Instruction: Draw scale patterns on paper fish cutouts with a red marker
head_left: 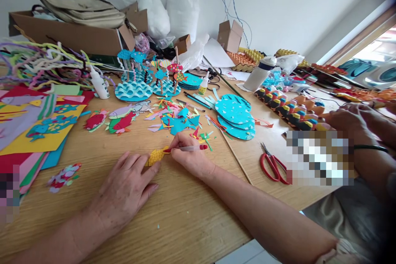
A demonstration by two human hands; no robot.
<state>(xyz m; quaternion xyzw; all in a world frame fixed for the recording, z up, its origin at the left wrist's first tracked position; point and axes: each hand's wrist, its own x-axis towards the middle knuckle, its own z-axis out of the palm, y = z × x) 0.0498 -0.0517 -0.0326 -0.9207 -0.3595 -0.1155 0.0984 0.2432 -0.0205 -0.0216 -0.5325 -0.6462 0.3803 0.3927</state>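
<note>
A small yellow paper fish (pixel 156 157) with drawn scales lies on the wooden table (pixel 185 218). My left hand (pixel 130 185) rests flat beside it, fingers spread, with fingertips touching its left and lower edges. In my right hand (pixel 188 154) is a red pen (pixel 192 148), pinched between thumb and fingers, its tip at the fish's right end. Just beyond my hands lie colored paper scraps (pixel 179 121). Red, green and purple paper fish (pixel 120 119) lie further left, and a small pile of paper bits (pixel 64 177) sits left of my left hand.
Red-handled scissors (pixel 271 167), a thin wooden stick (pixel 236 156) and blue paper discs (pixel 236 115) lie to the right. Colored sheets (pixel 62 132) cover the left side. Glue bottles (pixel 99 83) and blue wave-edged models (pixel 133 90) stand behind. Another person's hands (pixel 349 121) work at the right.
</note>
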